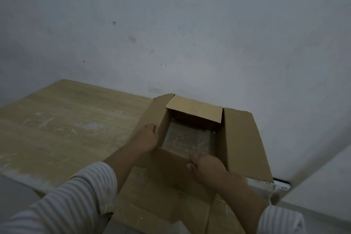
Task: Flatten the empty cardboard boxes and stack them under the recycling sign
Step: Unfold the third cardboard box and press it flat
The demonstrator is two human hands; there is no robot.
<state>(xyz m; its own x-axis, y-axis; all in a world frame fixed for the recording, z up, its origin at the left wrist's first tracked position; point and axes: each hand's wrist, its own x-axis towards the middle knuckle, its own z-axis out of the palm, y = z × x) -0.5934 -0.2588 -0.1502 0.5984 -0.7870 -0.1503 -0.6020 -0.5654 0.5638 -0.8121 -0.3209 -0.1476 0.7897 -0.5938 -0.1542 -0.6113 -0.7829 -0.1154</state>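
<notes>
Stood against the wall (171, 24) at the far right of the wooden surface (66, 119): one brown cardboard box (241, 138), open at the top, all four flaps out. Long axis ran from near edge toward the wall, slightly slanted to the right. Seen through the opening, what looked like the pale grain of the surface itself, so probably no bottom left closed; hard to be sure in the dim light. Left hand (146, 137) clasped over the top edge of the left long side, fingers curled inward, thumb outside. Right hand (206, 165) pinched the near short side at its right end, close to the near right corner, fingers hooked over the edge. Both hands touching the box, neither nearer in any useful sense; one on a long wall, the other on the adjoining short wall. Judged from that grip: diagonal push likely called for, left wall driven rightward and away so the sleeve could shear flat along its creases. Right flap (247, 144) lay broad and tilted outward, far flap (193, 108) folded slightly inward, near flap hanging toward the person. Cardboard plain, unprinted, clean at the edges, apparently stiff. More flat cardboard (163, 203) visible beneath the arms, near the striped sleeves (76, 195). No recycling sign in view.
</notes>
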